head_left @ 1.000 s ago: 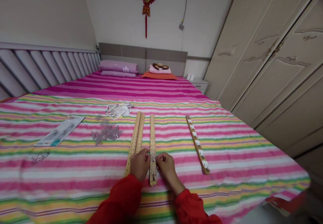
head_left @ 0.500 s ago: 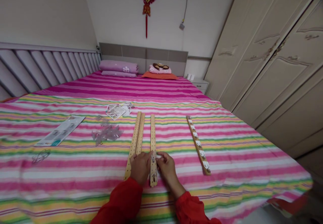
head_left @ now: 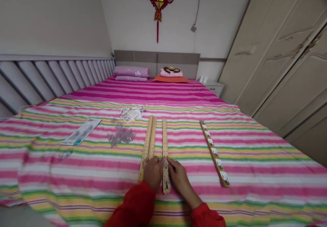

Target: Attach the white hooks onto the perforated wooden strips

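A narrow wooden strip (head_left: 165, 140) with rows of holes lies lengthwise on the striped cloth, carrying small metal fittings (head_left: 167, 182) near its close end. My left hand (head_left: 153, 172) is closed at the strip's left edge, its back covering part of a neighbouring pair of wooden strips (head_left: 146, 148). From the right, my right hand (head_left: 178, 176) has its fingertips pressed together on the strip, at an upper metal fitting (head_left: 166, 165). The fingertips partly hide that fitting. Its exact shape is too small to make out.
To the right lies a wooden strip with white-backed hooks (head_left: 214, 151). On the left are crumpled clear plastic bags (head_left: 121, 135), a hook card (head_left: 83, 131) and thin metal rings (head_left: 65, 154). Opened packaging (head_left: 130, 114) lies farther back. A wardrobe (head_left: 276, 56) stands at right.
The view has shifted, so everything appears farther right and slightly lower. My right fingertips have moved in over the strip; the whitish bit beside them earlier no longer shows. Both hands stay at the strip.
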A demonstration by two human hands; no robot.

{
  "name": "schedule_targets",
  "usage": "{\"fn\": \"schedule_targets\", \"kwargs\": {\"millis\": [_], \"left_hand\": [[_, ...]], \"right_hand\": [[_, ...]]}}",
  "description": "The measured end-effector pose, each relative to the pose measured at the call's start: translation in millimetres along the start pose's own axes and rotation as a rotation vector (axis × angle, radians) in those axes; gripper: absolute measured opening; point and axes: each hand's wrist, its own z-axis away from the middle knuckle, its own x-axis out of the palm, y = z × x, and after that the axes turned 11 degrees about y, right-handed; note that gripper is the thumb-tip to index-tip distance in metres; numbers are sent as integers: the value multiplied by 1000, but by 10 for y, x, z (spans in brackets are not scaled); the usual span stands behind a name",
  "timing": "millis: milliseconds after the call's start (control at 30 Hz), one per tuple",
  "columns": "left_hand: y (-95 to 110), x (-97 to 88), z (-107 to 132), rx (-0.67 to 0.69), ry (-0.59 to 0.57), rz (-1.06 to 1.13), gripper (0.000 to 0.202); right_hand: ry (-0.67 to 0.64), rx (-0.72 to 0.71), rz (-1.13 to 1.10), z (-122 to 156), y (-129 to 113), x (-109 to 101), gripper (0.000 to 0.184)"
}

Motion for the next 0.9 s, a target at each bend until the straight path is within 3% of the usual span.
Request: {"fn": "schedule_targets", "kwargs": {"millis": [100,200,300,433,500,600,767,900], "left_hand": [[-52,-1,-16,8,17,150,34],[-244,-89,-102,4,125,417,32],[-626,-256,-245,-89,358,467,28],[-1236,-457,-421,-183,567,247,25],[-1456,-508,-484,-177,580,141,26],[-1609,-537,-551,-110,555,30,24],[-1591,-596,-599,-39,441,-142,20],[-1579,-683,-603,-71,453,-56,19]], "right_hand": [[-10,99,-137,-25,55,-36,37],[-45,331,-323,-32,109,-92,58],[-20,470,-459,-22,125,-124,71],[34,493,-487,-11,111,-93,66],[52,485,-493,-11,111,-68,62],[54,472,-503,-12,125,-50,56],[29,469,-486,-14,135,-62,53],[40,475,-493,-7,109,-68,50]]}}
